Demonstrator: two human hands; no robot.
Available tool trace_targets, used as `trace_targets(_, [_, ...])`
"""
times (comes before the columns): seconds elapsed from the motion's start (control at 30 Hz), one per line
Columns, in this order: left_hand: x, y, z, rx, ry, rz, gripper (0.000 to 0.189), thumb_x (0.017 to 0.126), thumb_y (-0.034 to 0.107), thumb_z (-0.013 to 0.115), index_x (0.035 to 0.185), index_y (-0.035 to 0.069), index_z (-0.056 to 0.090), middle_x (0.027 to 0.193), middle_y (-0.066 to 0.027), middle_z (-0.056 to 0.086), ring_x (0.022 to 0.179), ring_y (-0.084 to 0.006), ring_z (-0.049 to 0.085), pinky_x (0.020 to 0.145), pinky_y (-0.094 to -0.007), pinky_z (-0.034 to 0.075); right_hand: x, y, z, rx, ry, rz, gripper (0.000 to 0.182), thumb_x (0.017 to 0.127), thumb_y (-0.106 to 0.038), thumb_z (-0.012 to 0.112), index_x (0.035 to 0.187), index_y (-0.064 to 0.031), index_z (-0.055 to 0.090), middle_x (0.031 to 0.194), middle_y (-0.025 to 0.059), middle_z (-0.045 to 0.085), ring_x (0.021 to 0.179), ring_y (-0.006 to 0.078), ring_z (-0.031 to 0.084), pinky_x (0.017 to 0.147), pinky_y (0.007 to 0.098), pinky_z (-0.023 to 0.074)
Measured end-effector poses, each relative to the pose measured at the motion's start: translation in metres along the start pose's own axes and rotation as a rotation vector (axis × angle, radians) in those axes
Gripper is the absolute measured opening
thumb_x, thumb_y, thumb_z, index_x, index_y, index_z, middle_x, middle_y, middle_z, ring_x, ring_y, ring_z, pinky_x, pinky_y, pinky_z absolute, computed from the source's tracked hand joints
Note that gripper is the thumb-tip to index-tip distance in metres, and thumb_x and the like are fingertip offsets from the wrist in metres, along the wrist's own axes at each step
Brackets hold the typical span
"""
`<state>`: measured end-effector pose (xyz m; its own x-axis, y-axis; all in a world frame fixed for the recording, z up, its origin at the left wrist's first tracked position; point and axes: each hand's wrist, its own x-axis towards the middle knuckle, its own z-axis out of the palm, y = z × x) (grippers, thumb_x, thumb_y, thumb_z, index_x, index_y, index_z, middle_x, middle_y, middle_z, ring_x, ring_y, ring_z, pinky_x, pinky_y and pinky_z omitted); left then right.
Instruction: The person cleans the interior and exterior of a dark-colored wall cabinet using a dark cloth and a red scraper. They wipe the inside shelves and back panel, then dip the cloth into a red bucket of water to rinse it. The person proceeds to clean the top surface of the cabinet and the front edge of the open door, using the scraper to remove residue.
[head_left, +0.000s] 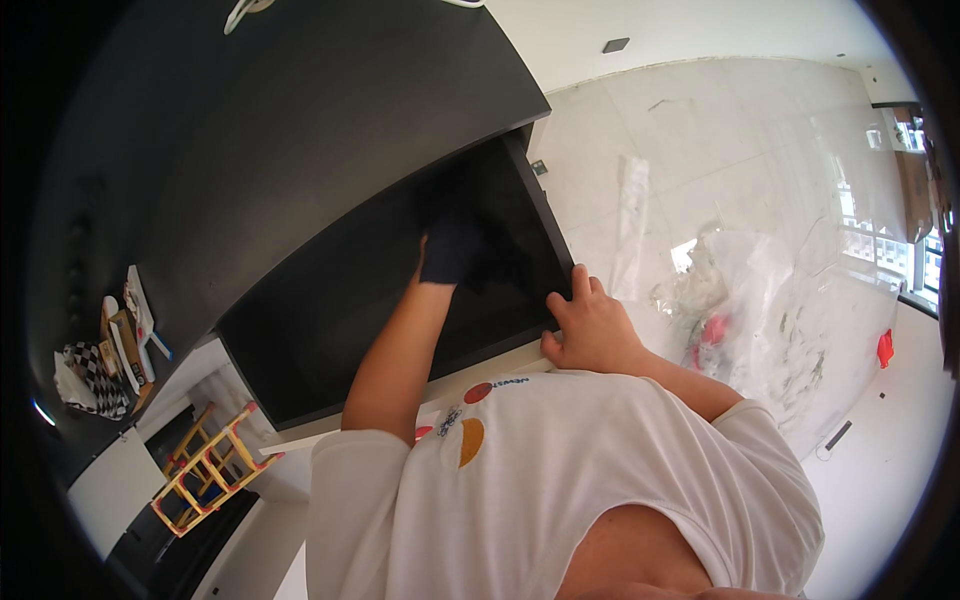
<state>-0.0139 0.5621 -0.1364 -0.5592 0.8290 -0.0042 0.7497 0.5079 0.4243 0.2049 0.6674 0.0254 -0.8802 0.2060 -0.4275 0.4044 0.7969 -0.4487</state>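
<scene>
A wide drawer with a black interior (322, 330) stands pulled out below a black countertop (337, 112). Inside it, toward the right half, my left hand (452, 251) is on a dark blue cloth (442, 268). The cloth and the shadow hide most of the fingers. My right hand (596, 322) grips the drawer's right side rim (556, 251) close to the front corner, with fingers bent over the edge. The pale drawer front (487, 362) lies against or just before my shirt; I cannot tell if they touch.
A yellow ladder (214, 472) stands at lower left. Boxes (124, 349) and a checkered item (94, 375) sit at the countertop's left end. Clear plastic sheeting (750, 285) and a long white wrapped strip (632, 225) lie on the tiled floor (697, 150) at right.
</scene>
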Motion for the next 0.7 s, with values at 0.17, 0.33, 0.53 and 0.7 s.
trace_targets(0.17, [0.036, -0.006, 0.059, -0.459, -0.211, -0.374, 0.041, 0.096, 0.026, 0.048, 0.128, 0.001, 0.053, 0.129, -0.0190, 0.054, 0.119, -0.0311, 0.051, 0.101, -0.0401, 0.042, 0.002, -0.003, -0.002, -0.012, 0.025, -0.029, 0.032, 0.075, -0.028, 0.064, 0.092, -0.0021, 0.059, 0.115, 0.0304, 0.042, 0.091, 0.0363, 0.056, 0.062, 0.0422, 0.0562])
trace_targets(0.33, [0.007, -0.009, 0.048, -1.686, -0.317, -1.060, 0.033, 0.096, 0.030, 0.049, 0.107, 0.002, 0.062, 0.103, -0.0150, 0.065, 0.088, -0.0277, 0.066, 0.078, -0.0428, 0.055, 0.000, 0.003, 0.003, 0.053, 0.035, 0.017, 0.029, 0.075, -0.022, 0.064, 0.096, -0.0027, 0.057, 0.112, 0.0248, 0.045, 0.091, 0.0362, 0.057, 0.067, 0.0443, 0.0553])
trace_targets(0.53, [-0.035, -0.001, -0.006, -0.754, -0.850, -0.631, 0.034, 0.092, 0.026, 0.053, 0.116, 0.002, 0.062, 0.105, -0.0136, 0.066, 0.103, -0.0247, 0.060, 0.091, -0.0375, 0.044, 0.001, 0.006, 0.008, 0.264, 0.227, 0.108, 0.022, 0.084, -0.011, 0.055, 0.105, -0.0030, 0.055, 0.112, 0.0157, 0.054, 0.073, 0.0339, 0.062, 0.066, 0.0432, 0.0511])
trace_targets(0.7, [-0.039, 0.038, 0.011, -0.691, -0.990, -0.443, 0.029, 0.091, 0.021, 0.051, 0.101, -0.002, 0.066, 0.098, -0.0177, 0.067, 0.088, -0.0259, 0.064, 0.078, -0.0382, 0.049, 0.004, -0.001, 0.011, 0.259, 0.293, 0.139, 0.024, 0.085, -0.010, 0.054, 0.108, -0.0030, 0.056, 0.110, 0.0153, 0.055, 0.076, 0.0343, 0.062, 0.066, 0.0433, 0.0509])
